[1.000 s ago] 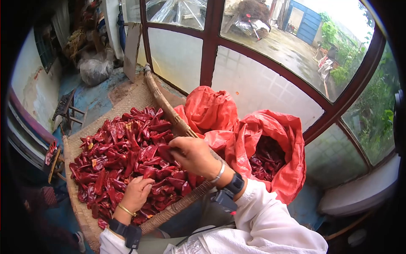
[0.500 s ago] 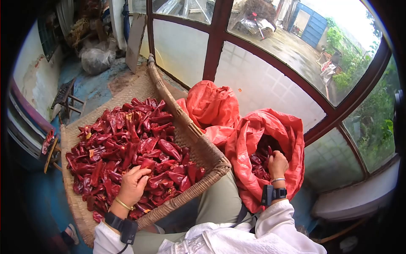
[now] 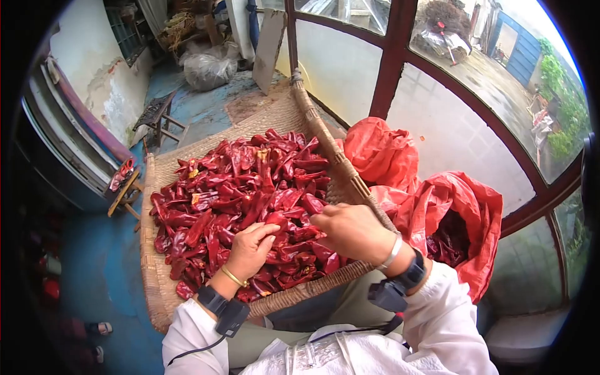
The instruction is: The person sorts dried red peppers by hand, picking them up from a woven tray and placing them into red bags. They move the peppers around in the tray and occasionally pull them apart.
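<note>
Well, red peppers (image 3: 225, 206) lie heaped in a broad woven tray (image 3: 315, 289), its near rim above the person's legs. The left hand (image 3: 249, 250) rests on the near side of the heap, thumb and fingers drawn together just beside one pepper; the right hand (image 3: 357, 232), fingers bent, hangs over the heap's right side. I can't make out whether either grips anything. Right of the tray a red sack (image 3: 462, 187) holds more peppers, another red sack (image 3: 382, 153) beyond it. I'd say a light pinch suits these skins, with the right wrist kept clear of the rim.
</note>
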Demonstrator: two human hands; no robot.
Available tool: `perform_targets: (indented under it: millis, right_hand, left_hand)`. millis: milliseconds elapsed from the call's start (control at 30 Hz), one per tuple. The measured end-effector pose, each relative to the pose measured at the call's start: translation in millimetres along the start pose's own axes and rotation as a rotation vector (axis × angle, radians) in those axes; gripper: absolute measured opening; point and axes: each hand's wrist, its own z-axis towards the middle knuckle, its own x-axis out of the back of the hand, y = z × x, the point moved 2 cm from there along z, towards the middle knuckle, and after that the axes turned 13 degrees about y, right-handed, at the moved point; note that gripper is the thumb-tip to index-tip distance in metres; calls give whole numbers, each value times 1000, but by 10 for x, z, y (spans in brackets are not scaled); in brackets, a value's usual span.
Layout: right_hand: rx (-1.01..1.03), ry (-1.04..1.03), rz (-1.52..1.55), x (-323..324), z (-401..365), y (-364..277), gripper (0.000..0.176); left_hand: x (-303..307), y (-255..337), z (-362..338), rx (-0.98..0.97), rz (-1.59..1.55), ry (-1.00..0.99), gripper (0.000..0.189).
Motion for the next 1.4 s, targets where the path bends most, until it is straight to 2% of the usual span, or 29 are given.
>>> perform_targets:
  millis: [67,100,167,233,267,300,400,467,533,633,733,767,800,867,933,1000,1133,1167,1233,1267,1333,1400]
  right_hand:
    - [68,-266,-1,-300,207,-47,44]
    - [76,-261,3,-435,243,-20,44]
    - [69,-348,-54,-670,280,-9,65]
    - [55,-378,-15,-735,298,32,68]
    - [26,-405,25,-758,296,56,72]
    - [11,-421,33,-795,303,83,78]
    - [12,-235,56,-961,308,172,68]
    - [-18,-65,66,-1054,358,219,50]
    - [-9,82,-37,-1100,441,250,50]
    - [-59,35,-10,-994,456,239,53]
    - [-85,78,80,-840,393,257,53]
    - [-67,76,103,-821,372,265,52]
    - [-50,76,124,-810,366,272,51]
    - [13,79,148,-792,363,245,49]
    - [72,77,172,-794,360,202,47]
    - [266,177,230,-791,356,99,46]
    - [459,-31,244,-820,263,-100,57]
    - [463,-30,252,-796,255,-130,57]
    - [366,-212,-116,-780,237,-148,60]
    - [329,-283,-129,-864,297,-102,61]
    - [220,-255,-177,-1150,452,-63,57]
    - [206,-218,-125,-1263,647,-57,51]
  left_hand:
    - [3,-64,-35,-72,192,-54,28]
    - [16,-51,-27,-97,263,-102,32]
    - [22,-68,-41,-107,316,-213,42]
    - [15,-157,-72,-123,307,-323,51]
    - [37,-121,-74,-113,312,-319,51]
    - [51,-10,-64,-188,361,-299,53]
    - [6,298,-72,-302,433,-336,62]
    - [-101,332,-130,-370,432,-481,64]
    - [-192,199,-202,-344,446,-521,65]
    - [-125,41,-145,-350,651,-508,66]
    - [96,-10,-13,-190,896,-626,52]
    - [194,-138,1,-194,957,-650,42]
    - [288,-246,-1,-232,1000,-618,37]
    - [453,-392,-24,-128,1087,-644,36]
    - [655,-534,-27,7,1013,-628,32]
    - [834,-602,-46,52,1023,-578,34]
    - [1072,-731,-62,84,1005,-586,37]
    - [1150,-748,-50,118,991,-506,37]
    - [1263,-778,-23,135,919,-392,37]
    - [1264,-831,-27,139,918,-396,37]
    - [1267,-904,-50,-9,773,-191,39]
    - [1099,-767,-23,-39,810,-184,40]
